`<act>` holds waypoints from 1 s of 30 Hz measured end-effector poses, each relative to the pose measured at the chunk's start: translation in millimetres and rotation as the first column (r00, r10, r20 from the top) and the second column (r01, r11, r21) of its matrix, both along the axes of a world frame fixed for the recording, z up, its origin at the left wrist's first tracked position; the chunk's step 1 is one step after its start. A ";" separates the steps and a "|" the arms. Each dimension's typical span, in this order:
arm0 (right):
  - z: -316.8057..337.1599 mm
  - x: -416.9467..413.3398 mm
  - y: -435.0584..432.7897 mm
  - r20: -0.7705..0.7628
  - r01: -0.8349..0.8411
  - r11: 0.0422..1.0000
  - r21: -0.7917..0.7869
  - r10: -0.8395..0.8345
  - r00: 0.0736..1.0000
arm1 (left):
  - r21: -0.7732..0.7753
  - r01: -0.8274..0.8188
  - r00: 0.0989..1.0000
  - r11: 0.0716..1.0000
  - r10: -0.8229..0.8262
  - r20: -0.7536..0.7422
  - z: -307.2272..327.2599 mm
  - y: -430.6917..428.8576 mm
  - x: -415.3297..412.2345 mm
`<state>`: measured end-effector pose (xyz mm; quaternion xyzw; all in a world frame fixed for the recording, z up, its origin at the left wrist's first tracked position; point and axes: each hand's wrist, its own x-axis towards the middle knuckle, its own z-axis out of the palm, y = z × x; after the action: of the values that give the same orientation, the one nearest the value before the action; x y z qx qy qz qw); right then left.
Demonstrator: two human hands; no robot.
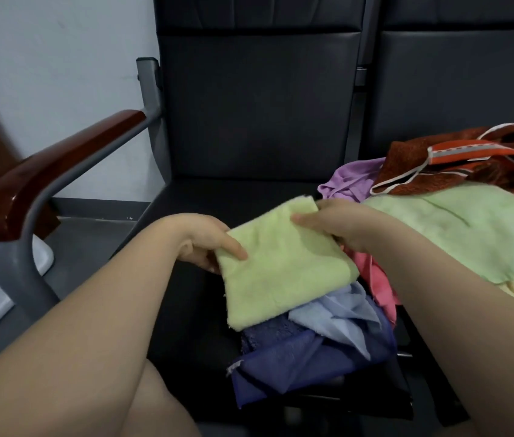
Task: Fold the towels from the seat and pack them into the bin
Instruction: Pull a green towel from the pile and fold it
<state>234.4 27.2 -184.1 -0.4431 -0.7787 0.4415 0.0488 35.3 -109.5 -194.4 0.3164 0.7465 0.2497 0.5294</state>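
The folded light-green towel hangs between the two hands, lifted above the black seat. The left hand takes the near-left corner in a narrow grip, thumb on top and fingers under the cloth. The right hand pinches the far-right corner the same way, its thumb lying flat on the upper face. From both grips the towel spreads downward and toward the person, its free edge drooping below the hands.

The towel looks close to square. Its slightly longer edge seems to be the held one, which runs from the left grip up and away to the right grip, so the cloth sits slanted.

Directly under the free edge lie a pale blue towel and a dark blue towel. Below the right grip a pink towel shows. Beyond that grip, further right, sits a loose heap — a large pale green towel, a lilac towel and a red-orange towel. Well left of the left grip stands a wooden armrest.
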 end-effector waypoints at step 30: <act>48.9 -109.8 -202.5 -0.386 -0.197 0.853 -0.483 -0.005 0.923 | 0.411 -0.817 0.555 0.405 0.746 0.368 53.3 -258.2 -27.6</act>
<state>124.6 -175.3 -135.2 -0.3076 -0.6306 0.7106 0.0535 7.7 -367.7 -141.1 0.0484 0.6685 0.6857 0.2837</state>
